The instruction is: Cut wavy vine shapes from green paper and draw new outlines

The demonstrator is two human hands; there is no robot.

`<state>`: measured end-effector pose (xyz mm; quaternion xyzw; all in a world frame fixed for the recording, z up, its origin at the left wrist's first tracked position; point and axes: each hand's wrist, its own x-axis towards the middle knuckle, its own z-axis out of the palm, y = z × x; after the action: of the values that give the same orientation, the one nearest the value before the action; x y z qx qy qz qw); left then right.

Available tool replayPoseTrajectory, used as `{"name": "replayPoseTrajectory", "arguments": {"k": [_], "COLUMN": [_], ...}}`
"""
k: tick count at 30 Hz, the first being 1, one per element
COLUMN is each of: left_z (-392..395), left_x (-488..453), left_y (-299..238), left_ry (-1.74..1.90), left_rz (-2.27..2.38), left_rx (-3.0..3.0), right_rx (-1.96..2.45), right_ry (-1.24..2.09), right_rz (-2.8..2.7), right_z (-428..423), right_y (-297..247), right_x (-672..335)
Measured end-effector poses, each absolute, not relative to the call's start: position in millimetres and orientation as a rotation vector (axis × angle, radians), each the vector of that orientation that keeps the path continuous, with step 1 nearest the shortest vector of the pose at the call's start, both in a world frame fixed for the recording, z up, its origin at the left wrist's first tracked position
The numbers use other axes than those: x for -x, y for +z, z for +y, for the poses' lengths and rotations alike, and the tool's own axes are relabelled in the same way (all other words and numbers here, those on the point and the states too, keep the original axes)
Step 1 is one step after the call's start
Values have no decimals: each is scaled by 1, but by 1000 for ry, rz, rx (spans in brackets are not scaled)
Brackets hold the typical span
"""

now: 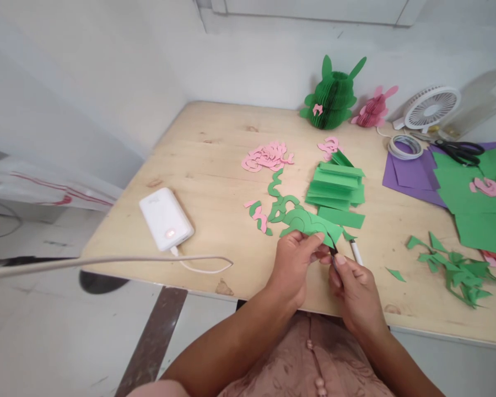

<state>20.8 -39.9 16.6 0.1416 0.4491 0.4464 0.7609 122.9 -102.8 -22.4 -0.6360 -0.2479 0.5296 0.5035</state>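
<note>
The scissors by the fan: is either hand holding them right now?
No, the scissors lie on the purple paper at the table's far right, while both hands grip a green paper cutout near the front edge.

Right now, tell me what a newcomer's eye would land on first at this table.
Both hands meet at the near edge of the pale wooden table: the left hand pinches a curvy green paper cutout while the right hand works a small dark tool against it. Behind them lies a stack of folded green paper strips, and at the far edge stands a green honeycomb paper rabbit.
</note>
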Motion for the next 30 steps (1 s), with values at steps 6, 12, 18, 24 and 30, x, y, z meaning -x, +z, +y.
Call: {"name": "replayPoseTrajectory", "arguments": {"k": [6,12,18,24,30], "left_z": [-41,-42,-43,-43,-42], "left_x": [-22,-23,-25,-26,-26], "left_y": [19,18,19,19,18], "left_ry": [963,964,984,992,992], "left_rz": [980,989,1020,1021,1020], "left_rx": [-313,-334,-350,-359,-356], "right_rx": [1517,1514,1520,1529,1529], "right_ry": [1288,1270,1267,1260,1246], "right_rz": [-619,-634,-636,-639,-663], "right_z": [-104,-104,-102,-101,-100], "right_y": [-23,-23,-20,-20,-20], "right_x": [-124,-124,-122,-122,-122]}}
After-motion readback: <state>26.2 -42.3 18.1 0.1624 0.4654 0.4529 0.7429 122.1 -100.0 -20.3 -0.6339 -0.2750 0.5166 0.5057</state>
